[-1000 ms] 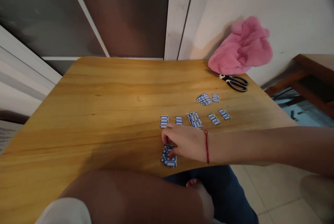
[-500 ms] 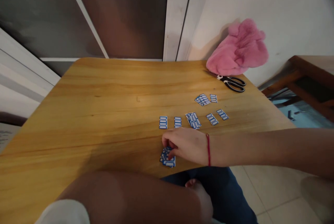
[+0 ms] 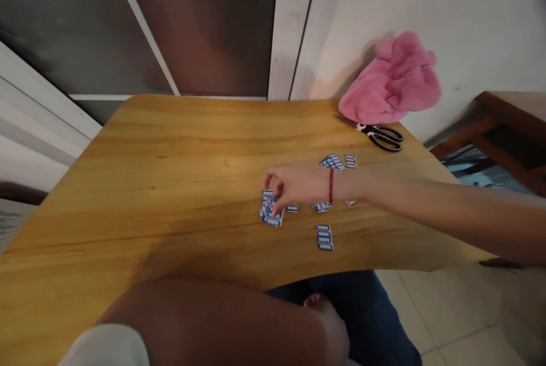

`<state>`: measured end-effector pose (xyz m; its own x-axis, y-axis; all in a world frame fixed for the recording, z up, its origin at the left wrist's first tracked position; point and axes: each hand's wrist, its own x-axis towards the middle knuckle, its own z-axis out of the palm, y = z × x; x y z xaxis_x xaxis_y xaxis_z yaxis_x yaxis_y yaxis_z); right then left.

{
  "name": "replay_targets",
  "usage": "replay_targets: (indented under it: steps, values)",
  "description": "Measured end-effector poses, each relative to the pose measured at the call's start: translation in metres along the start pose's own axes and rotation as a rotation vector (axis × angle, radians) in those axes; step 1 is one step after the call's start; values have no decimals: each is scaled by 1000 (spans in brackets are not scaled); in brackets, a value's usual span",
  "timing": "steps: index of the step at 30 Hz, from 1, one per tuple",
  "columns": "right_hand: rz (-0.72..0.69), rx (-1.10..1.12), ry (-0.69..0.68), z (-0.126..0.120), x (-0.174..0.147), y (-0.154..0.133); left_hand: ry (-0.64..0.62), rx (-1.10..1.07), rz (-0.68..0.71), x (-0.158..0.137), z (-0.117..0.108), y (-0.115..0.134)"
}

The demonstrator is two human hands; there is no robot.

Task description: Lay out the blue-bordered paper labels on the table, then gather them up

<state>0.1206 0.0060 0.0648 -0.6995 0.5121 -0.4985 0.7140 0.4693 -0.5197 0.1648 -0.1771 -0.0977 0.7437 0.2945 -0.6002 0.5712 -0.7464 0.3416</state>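
My right hand [image 3: 298, 185], with a red string bracelet at the wrist, pinches a loose stack of blue-and-white label sheets [image 3: 271, 215] between thumb and fingers. This stack is partly over another label sheet [image 3: 267, 192] on the wooden table. Behind the hand, part of one more label sheet [image 3: 292, 207] shows. Under the wrist a small pile of label sheets [image 3: 321, 207] is partly hidden. Closer to the front edge a single label sheet [image 3: 325, 237] lies flat. Beyond the forearm are a fanned pile of label sheets [image 3: 331, 162] and a single one [image 3: 350, 161]. My left hand is out of view.
Black-handled scissors [image 3: 379, 134] lie at the back right of the wooden table [image 3: 191, 138], beside a pink plush item [image 3: 394, 82] against the wall. A bent leg [image 3: 222, 320] is in front of the table's near edge. A wooden bench [image 3: 490, 121] stands at right.
My right hand has moved away from the near edge with the stack, up to the row of label sheets. A single sheet once hidden under the hand now shows near the front.
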Motion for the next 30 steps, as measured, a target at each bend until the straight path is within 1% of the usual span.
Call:
replay_targets:
  steps: [2, 3, 5, 8, 9, 10, 12, 14, 16, 17, 18, 20, 21, 23, 25, 28, 30]
  values:
    - [-29, -82, -26, -16, 14, 1, -157, 111, 64, -6, -7, -1]
    - [-33, -130, -35, -19, 22, 3, -223, 155, 87, -8, -10, -1]
    - [-50, -219, -42, -18, 37, 8, -213, 153, 84, -8, -11, -1]
    - [-103, -304, -33, -8, 53, 16, -99, 28, -4, -2, -2, -1]
    - [-122, -334, -17, -7, 54, 17, -80, -16, -39, 0, 2, -2]
    - [-134, -365, 7, -7, 53, 17, -75, -51, -67, 2, 6, -2]
    - [-121, -415, 62, -12, 45, 15, -119, -90, -110, 6, 11, -2]
    - [-72, -426, 130, -19, 30, 11, -172, -111, -140, 8, 12, -1]
    - [-2, -420, 184, -23, 14, 10, -188, -126, -167, 10, 10, 2]
    - [31, -416, 173, -22, 6, 11, -186, -131, -184, 12, 9, 4]
    - [58, -413, 134, -20, 0, 15, -178, -134, -203, 13, 8, 5]
    - [42, -397, 77, -11, -8, 25, -167, -139, -236, 16, 9, 7]
    - [20, -382, 73, -6, -10, 31, -166, -141, -245, 17, 10, 8]
    - [-8, -342, 108, 2, -10, 41, -171, -142, -234, 18, 12, 7]
    - [-1, -311, 129, 7, -8, 47, -155, -144, -219, 18, 15, 5]
    - [18, -280, 145, 10, -8, 46, -107, -154, -200, 18, 17, 3]
    - [-3, -215, 170, 10, -13, 40, -79, -163, -203, 19, 18, 3]
